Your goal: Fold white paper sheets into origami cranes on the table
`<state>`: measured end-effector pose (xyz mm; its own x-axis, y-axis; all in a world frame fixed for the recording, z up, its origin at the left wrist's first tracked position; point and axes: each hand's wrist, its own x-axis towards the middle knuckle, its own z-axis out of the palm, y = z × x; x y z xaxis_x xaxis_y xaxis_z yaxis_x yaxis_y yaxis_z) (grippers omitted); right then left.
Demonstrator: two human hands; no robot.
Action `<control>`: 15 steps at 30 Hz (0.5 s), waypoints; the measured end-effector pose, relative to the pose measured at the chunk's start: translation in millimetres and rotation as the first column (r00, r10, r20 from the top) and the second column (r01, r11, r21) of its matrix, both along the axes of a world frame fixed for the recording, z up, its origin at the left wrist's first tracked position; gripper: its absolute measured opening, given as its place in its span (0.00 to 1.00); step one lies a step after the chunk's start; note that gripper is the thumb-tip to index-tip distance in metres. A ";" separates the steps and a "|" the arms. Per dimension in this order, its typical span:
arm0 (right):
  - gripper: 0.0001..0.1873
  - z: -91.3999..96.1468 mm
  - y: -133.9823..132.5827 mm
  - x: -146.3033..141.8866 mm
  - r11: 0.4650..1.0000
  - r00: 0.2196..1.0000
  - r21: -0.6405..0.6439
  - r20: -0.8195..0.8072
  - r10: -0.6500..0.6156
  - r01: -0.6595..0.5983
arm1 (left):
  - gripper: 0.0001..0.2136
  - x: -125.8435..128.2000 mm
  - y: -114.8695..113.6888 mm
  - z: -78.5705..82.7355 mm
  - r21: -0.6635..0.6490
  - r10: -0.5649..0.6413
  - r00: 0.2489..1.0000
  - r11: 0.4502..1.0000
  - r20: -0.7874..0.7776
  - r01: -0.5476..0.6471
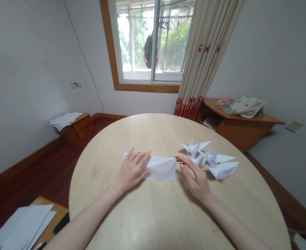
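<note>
A white sheet of paper (162, 169), folded into a long rectangle with creases across it, lies on the round wooden table (153, 215). My left hand (134, 167) rests flat on its left part, fingers spread, and covers some of it. At the paper's upper right corner is my right hand (194, 178), its index fingertip touching the edge and its thumb held a little apart. Several folded white paper cranes (222, 168) sit close together just beyond and to the right of my right hand.
Loose white sheets (19, 225) lie on a wooden surface at the lower left. More papers (65, 119) top a small drawer cabinet (83, 128) by the left wall. A corner desk (247, 130) holding a cloth bag (248, 106) stands at the right, near the curtain (207, 52).
</note>
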<state>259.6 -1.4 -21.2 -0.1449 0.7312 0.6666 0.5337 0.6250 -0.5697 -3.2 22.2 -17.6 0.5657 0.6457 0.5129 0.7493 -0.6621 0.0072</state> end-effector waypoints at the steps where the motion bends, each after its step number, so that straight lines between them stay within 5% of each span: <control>1: 0.15 0.5 -0.8 0.0 1.000 1.000 0.023 -0.001 0.005 -0.005 | 0.29 -0.2 -0.5 1.0 0.009 -0.003 1.000 1.000 0.011 0.003; 15: 0.13 9.7 -6.6 -1.0 0.958 0.990 0.253 -0.002 0.139 -0.134 | 0.16 -1.4 -15.8 21.9 0.320 -0.152 0.971 0.944 0.187 0.086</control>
<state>258.6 -8.0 -11.5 -0.2166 0.5138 0.8301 0.4234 0.8156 -0.3943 -4.6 6.4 4.3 0.4895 0.3723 0.7885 0.6686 -0.7408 -0.0653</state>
